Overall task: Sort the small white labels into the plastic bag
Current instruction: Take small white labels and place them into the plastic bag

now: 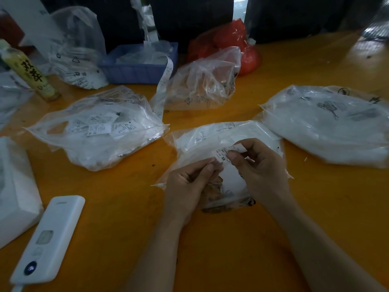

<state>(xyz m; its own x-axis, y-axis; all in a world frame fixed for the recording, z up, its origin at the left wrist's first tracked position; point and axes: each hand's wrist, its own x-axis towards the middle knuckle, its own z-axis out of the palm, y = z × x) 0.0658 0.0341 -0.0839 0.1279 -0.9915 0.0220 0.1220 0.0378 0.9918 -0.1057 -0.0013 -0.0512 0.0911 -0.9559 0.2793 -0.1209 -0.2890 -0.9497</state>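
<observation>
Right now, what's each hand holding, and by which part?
Right hand pinches a white label marked XS at its lower edge. Left hand pinches the plastic bag at its near edge.

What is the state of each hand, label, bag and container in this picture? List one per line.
Left hand: pinching the bag's edge.
Right hand: pinching the XS label.
Nearest bag: flat, holding labels.
Left bag: full, lying flat.
Right bag: full, lying flat.
Blue basket: upright, holding label strips.
Bottle: upright.
</observation>
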